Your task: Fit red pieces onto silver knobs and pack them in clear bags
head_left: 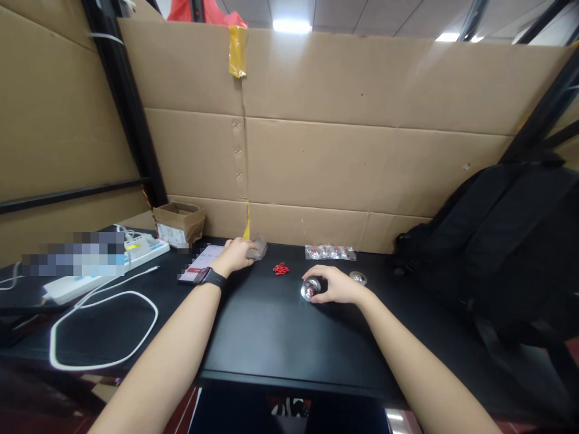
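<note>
My right hand (pixel 332 284) is closed around a shiny round metal piece (pixel 310 289), its face turned to the left with a small red mark in the middle. Behind that wrist a silver metal ring or disc (pixel 359 278) lies on the table. My left hand (pixel 239 254) has its fingers closed at a crumpled clear plastic bag (pixel 259 248) near the back of the table; the fingertips are partly hidden. Between the hands is a small bundle of red cord (pixel 281 269). A clear packet strip (pixel 330 252) with several small silver and red items lies farther back.
Left of my left wrist lies a phone or tablet (pixel 203 262) with a lit screen. A small open cardboard box (pixel 180 223), a white power strip (pixel 106 271) and a looped white cable (pixel 104 364) occupy the left side. A black backpack (pixel 506 241) fills the right. Cardboard panels (pixel 316 163) wall the back.
</note>
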A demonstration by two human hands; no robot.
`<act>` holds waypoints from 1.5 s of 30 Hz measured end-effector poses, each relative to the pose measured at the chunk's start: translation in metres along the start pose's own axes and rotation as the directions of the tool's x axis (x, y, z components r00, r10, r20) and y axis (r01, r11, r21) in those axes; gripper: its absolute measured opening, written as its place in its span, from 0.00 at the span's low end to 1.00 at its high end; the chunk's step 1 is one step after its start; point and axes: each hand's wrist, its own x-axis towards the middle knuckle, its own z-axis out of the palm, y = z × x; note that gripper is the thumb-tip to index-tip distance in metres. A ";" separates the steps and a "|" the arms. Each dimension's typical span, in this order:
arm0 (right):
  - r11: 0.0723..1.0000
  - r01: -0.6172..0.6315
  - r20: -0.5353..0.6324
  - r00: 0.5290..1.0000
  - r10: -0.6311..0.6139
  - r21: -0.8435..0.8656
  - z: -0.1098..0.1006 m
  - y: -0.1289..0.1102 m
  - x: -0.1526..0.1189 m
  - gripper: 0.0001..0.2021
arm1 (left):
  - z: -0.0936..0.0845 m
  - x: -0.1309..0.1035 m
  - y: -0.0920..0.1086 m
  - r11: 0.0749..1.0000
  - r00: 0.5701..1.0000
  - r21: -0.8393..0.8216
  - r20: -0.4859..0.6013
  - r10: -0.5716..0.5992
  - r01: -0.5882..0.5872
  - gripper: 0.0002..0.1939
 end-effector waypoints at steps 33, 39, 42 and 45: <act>0.779 -0.062 -0.282 0.912 0.298 0.624 0.020 -0.017 0.015 0.27 | 0.003 -0.022 0.151 0.662 0.958 -0.707 -0.279 0.061 -0.248 0.06; 0.835 0.005 -0.296 0.936 0.190 0.550 0.023 -0.010 0.016 0.32 | 0.006 -0.020 0.152 0.703 0.950 -0.661 -0.305 0.069 -0.263 0.07; 0.883 0.017 -0.338 0.927 0.162 0.469 0.023 -0.006 0.015 0.28 | 0.007 -0.017 0.151 0.702 0.956 -0.674 -0.291 0.036 -0.232 0.07; 0.905 0.028 -0.398 0.904 0.159 0.425 0.023 -0.005 0.016 0.27 | 0.007 -0.015 0.146 0.681 0.964 -0.709 -0.266 -0.017 -0.184 0.07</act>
